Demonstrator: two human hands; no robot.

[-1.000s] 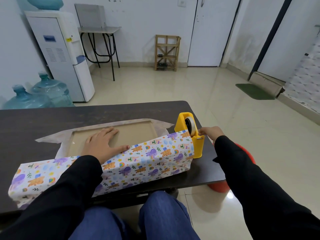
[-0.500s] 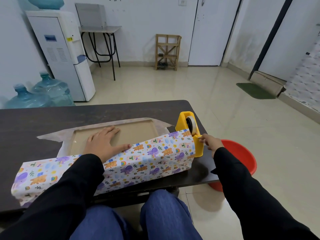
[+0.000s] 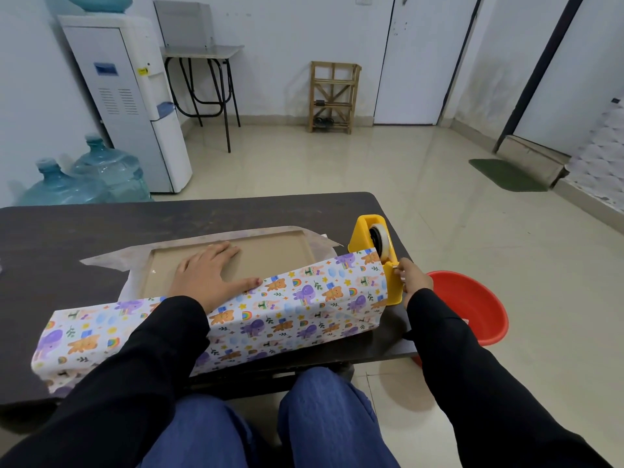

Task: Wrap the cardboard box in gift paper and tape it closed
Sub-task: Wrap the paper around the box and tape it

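Observation:
A flat cardboard box (image 3: 270,256) lies on the dark table (image 3: 101,231), on gift paper (image 3: 304,305) printed with cartoon animals. The paper's near side is folded up over the box's front edge. My left hand (image 3: 209,271) rests flat on the box top with straight fingers, pinning the paper's edge. A yellow tape dispenser (image 3: 374,251) stands at the box's right end. My right hand (image 3: 413,276) pinches the end of the tape at the dispenser's front.
A red basin (image 3: 472,305) sits on the floor just right of the table. A water dispenser (image 3: 128,96) and two water jugs (image 3: 84,177) stand at the back left. A wooden rack (image 3: 332,96) is by the far wall.
My right hand drew back from the top of the dispenser toward me and now pinches the tape at its front. My left hand stayed flat on the box.

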